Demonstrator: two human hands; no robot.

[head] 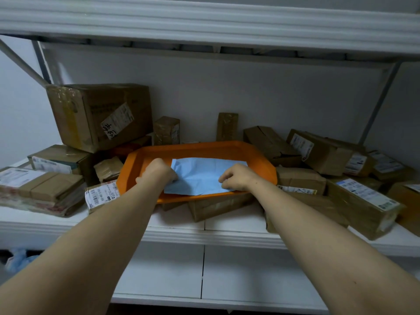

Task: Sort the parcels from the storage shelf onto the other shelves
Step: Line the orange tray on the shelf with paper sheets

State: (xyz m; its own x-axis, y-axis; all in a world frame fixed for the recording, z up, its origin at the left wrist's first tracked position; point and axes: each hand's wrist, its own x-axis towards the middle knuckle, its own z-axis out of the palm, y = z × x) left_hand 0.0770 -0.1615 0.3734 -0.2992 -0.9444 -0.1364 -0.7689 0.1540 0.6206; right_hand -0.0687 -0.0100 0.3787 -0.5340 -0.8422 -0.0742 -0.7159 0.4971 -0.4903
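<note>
An orange tray (261, 162) rests tilted on brown parcels in the middle of the white shelf (238, 235). Inside it lies a flat light-blue parcel (200, 176). My left hand (156, 172) grips the blue parcel's left edge, fingers curled over it. At the parcel's near right corner, my right hand (236, 177) pinches it. Both forearms reach in from below.
Cardboard parcels crowd the shelf: a large box (97, 114) at the back left, flat labelled ones (38, 187) at the left, several long boxes (329, 153) at the right. Another shelf board (204, 23) hangs close overhead. A lower shelf (250, 273) lies beneath.
</note>
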